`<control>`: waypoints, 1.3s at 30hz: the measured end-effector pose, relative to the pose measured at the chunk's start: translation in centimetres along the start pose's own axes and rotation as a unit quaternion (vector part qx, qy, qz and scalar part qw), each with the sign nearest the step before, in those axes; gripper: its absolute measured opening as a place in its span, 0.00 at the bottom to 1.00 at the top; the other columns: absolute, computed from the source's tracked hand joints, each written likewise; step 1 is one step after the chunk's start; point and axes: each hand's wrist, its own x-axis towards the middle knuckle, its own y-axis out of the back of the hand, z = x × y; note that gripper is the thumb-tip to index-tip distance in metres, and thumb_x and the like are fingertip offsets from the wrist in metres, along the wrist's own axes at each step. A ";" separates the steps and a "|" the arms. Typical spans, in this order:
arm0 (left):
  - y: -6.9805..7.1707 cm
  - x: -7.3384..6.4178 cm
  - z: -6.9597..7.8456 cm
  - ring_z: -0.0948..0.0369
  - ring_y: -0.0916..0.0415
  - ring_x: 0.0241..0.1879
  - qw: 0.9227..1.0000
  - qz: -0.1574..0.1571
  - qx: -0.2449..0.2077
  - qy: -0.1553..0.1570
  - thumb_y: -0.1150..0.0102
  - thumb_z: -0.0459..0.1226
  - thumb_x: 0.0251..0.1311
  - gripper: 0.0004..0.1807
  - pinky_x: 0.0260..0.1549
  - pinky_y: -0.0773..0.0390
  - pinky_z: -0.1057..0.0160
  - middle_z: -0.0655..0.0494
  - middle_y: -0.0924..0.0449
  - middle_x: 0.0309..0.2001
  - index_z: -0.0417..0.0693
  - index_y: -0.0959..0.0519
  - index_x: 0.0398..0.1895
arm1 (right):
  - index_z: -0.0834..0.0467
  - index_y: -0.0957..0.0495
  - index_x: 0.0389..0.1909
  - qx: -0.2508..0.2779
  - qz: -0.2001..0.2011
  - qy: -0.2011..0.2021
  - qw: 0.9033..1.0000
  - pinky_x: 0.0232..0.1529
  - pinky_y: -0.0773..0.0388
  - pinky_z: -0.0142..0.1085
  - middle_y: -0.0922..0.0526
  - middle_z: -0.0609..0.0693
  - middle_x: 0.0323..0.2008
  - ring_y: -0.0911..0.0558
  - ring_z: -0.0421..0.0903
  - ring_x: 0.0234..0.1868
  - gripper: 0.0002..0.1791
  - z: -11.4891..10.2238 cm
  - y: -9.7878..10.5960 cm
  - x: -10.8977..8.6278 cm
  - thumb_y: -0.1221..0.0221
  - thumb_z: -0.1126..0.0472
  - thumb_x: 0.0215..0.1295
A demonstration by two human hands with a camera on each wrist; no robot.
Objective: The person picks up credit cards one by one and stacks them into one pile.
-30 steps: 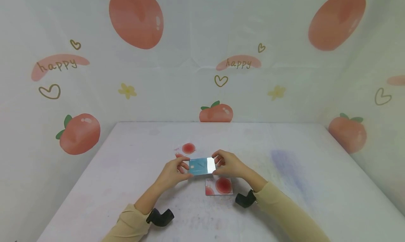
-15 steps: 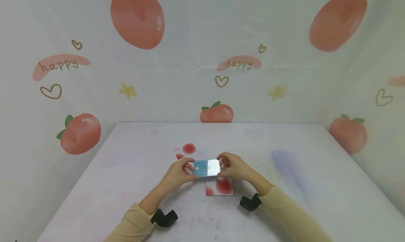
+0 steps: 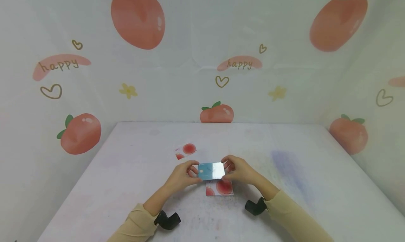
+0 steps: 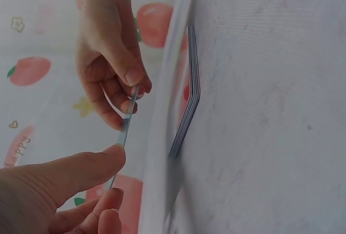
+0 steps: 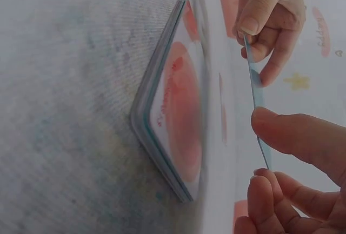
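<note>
A thin blue card [image 3: 205, 171] with a chip mark and a bright glare on its right half is held level above the table by both hands. My left hand [image 3: 182, 174] pinches its left edge between thumb and fingers. At the opposite edge, the thumb and fingers of my right hand [image 3: 238, 170] pinch it too. Just below and nearer to me lies a neat stack of cards [image 3: 219, 188], its top one white with red fruit; the stacked edges show in the right wrist view [image 5: 175, 104]. The blue card overlaps the stack's far edge in the head view.
A single white card with red fruit [image 3: 185, 151] lies farther back on the white table [image 3: 133, 157], left of the stack. Behind the table hangs a fruit-print curtain [image 3: 177, 59]. A black bent piece is fixed at each wrist.
Both hands have moved right and slightly toward me with the blue card, which now overlaps the stack's far edge. The stack and the single card have stayed in place.
</note>
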 end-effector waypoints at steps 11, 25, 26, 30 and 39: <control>-0.9 0.0 -0.1 0.70 0.32 0.25 1.000 -0.010 -0.002 -0.008 0.30 0.34 0.44 0.28 0.25 0.30 0.74 0.50 0.19 0.32 0.36 0.26 0.51 | 0.66 0.29 0.49 -0.004 0.002 -0.001 1.000 0.37 0.24 0.28 0.22 0.54 0.36 0.24 0.43 0.36 0.27 0.8 -0.1 -0.8 0.31 0.65 0.47; -1.5 0.2 0.3 0.69 0.31 0.25 1.000 -0.020 0.005 -0.015 0.29 0.34 0.44 0.27 0.26 0.30 0.74 0.50 0.18 0.33 0.36 0.26 0.50 | 0.69 0.30 0.49 0.010 -0.002 0.012 1.000 0.37 0.23 0.29 0.22 0.58 0.35 0.22 0.45 0.35 0.27 1.1 0.3 -1.5 0.32 0.66 0.47; -1.5 0.2 0.3 0.69 0.32 0.25 1.000 -0.021 0.005 -0.016 0.29 0.34 0.44 0.27 0.26 0.30 0.74 0.50 0.18 0.33 0.36 0.26 0.50 | 0.69 0.30 0.49 0.011 -0.002 0.015 1.000 0.37 0.23 0.29 0.23 0.58 0.35 0.22 0.45 0.34 0.27 1.1 0.3 -1.6 0.32 0.66 0.47; -1.7 0.1 0.4 0.69 0.33 0.25 1.000 -0.024 0.005 -0.017 0.29 0.34 0.44 0.27 0.26 0.31 0.74 0.49 0.19 0.33 0.35 0.26 0.50 | 0.70 0.30 0.49 0.010 -0.002 0.022 1.000 0.38 0.23 0.30 0.22 0.58 0.35 0.22 0.44 0.34 0.28 1.3 0.4 -1.9 0.32 0.66 0.47; -2.0 0.1 0.6 0.69 0.33 0.25 0.999 -0.035 0.008 -0.017 0.29 0.34 0.44 0.28 0.27 0.31 0.74 0.50 0.19 0.33 0.35 0.26 0.50 | 0.69 0.30 0.49 0.004 -0.006 0.012 1.000 0.36 0.24 0.27 0.22 0.56 0.35 0.23 0.43 0.35 0.28 1.5 0.5 -2.4 0.31 0.66 0.46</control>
